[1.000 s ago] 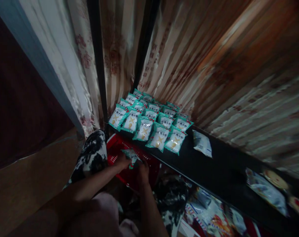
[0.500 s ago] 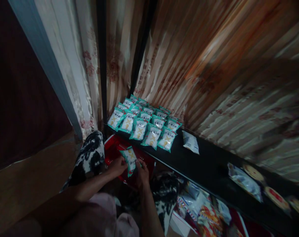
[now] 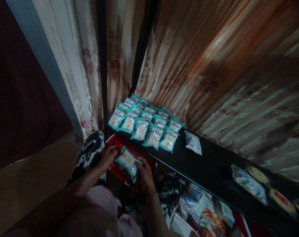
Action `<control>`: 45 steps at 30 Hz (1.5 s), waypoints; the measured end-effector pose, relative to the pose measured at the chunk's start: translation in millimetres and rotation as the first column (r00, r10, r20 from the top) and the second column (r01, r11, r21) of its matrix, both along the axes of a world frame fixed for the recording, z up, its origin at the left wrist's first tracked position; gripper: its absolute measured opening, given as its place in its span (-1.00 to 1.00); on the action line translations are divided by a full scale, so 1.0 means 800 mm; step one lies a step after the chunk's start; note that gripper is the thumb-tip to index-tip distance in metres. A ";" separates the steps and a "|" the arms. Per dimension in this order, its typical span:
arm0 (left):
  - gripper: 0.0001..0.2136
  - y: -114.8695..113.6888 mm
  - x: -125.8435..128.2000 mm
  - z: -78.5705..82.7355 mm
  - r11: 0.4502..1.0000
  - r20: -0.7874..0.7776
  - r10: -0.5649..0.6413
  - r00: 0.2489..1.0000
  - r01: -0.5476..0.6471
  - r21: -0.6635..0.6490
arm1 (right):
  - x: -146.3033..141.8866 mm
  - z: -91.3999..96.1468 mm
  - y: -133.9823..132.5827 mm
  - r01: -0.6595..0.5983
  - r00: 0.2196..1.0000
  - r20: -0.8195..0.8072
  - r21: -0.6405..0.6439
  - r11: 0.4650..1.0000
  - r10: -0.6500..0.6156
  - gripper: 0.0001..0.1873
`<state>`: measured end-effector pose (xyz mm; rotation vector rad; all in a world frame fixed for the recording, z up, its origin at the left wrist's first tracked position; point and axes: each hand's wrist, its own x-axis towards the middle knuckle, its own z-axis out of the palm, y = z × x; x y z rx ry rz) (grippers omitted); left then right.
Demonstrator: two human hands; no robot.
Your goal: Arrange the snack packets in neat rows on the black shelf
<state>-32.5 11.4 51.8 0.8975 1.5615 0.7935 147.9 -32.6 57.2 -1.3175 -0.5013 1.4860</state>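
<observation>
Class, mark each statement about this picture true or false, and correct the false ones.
1. The right hand holds a green-and-white snack packet. True.
2. The held packet is over a blue basket. False: it is over a red basket.
3. Rows of matching packets sit on the black shelf. True.
4. The left hand rests on the shelf. False: it is beside the held packet.
5. A patterned curtain hangs behind the shelf. True.

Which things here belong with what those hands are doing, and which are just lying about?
Apparently in use:
teal-edged packet in the right hand
left hand beside it
red basket below
matching packets on the black shelf

Apparently lying about:
pale packet
round tan items
</observation>
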 end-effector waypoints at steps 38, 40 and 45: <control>-0.59 -0.025 0.029 0.004 0.985 0.636 -0.007 0.772 0.116 -0.130 | 0.013 -0.002 -0.007 0.093 0.995 -0.059 0.156 0.983 -0.085 -0.32; -0.59 -0.028 0.033 0.008 0.983 0.646 0.009 0.764 0.111 -0.145 | 0.011 -0.007 -0.008 0.069 0.997 -0.049 0.161 0.985 -0.061 -0.32; -0.64 -0.031 0.033 0.007 0.969 0.548 -0.093 0.831 0.203 -0.143 | 0.010 -0.008 -0.010 0.048 0.998 -0.038 0.134 0.990 -0.043 -0.33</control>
